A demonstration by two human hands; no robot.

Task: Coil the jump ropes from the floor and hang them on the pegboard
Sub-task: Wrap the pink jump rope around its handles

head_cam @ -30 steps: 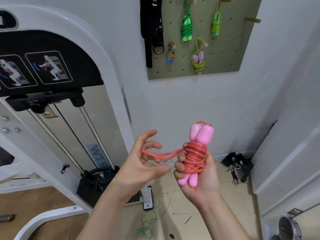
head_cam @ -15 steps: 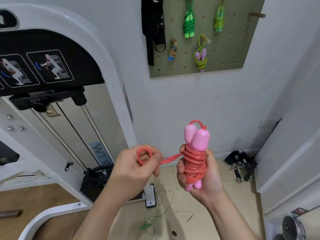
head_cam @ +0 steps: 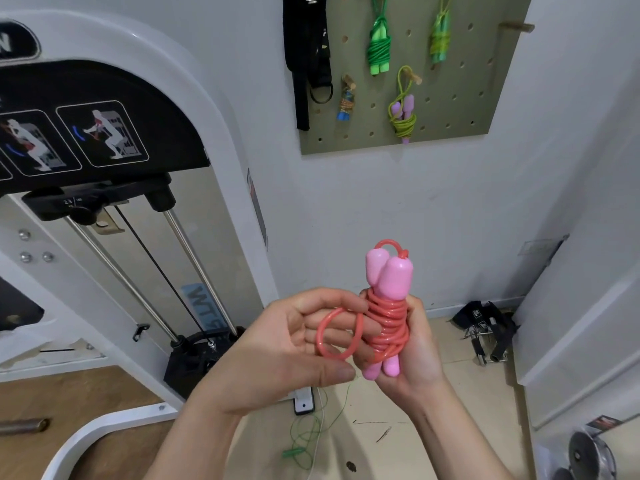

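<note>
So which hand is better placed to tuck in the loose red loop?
Left. The left hand holds the loop right beside the coiled rope, while the right hand is wrapped around that coil.

We note the left hand (head_cam: 287,344) moved against the coiled rope (head_cam: 386,327); its loose end (head_cam: 339,336) now forms a loop.

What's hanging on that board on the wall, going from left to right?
black strap → blue-handled rope → dark green rope → purple-handled rope → light green rope → bare wooden peg
</note>
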